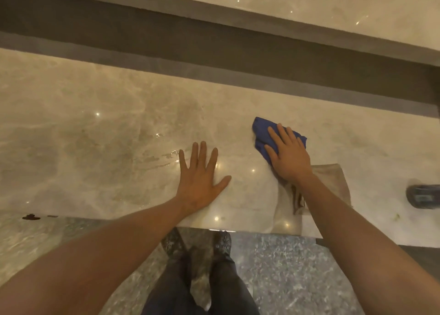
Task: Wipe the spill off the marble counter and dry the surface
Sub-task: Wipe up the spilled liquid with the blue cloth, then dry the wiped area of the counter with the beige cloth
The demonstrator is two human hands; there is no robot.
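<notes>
Head view: the polished beige marble counter [100, 114] is shown with a thin wet film of spill [166, 156] just beyond the left hand [201, 179], which is laid flat with fingers spread. The right hand [289, 155] is pressed, fingers straight, on a crumpled blue cloth [263, 136], well right of the wet patch. Wiping is judged in hand; a leftward pass is called for next. A folded beige towel [333, 183] lies under the right wrist; a dark device [422, 196] sits at the right edge, clear of the path.

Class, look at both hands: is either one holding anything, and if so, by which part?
Nothing is gripped. The right hand presses flat on the middle of the blue cloth; the left hand lies flat on the bare counter.
</notes>
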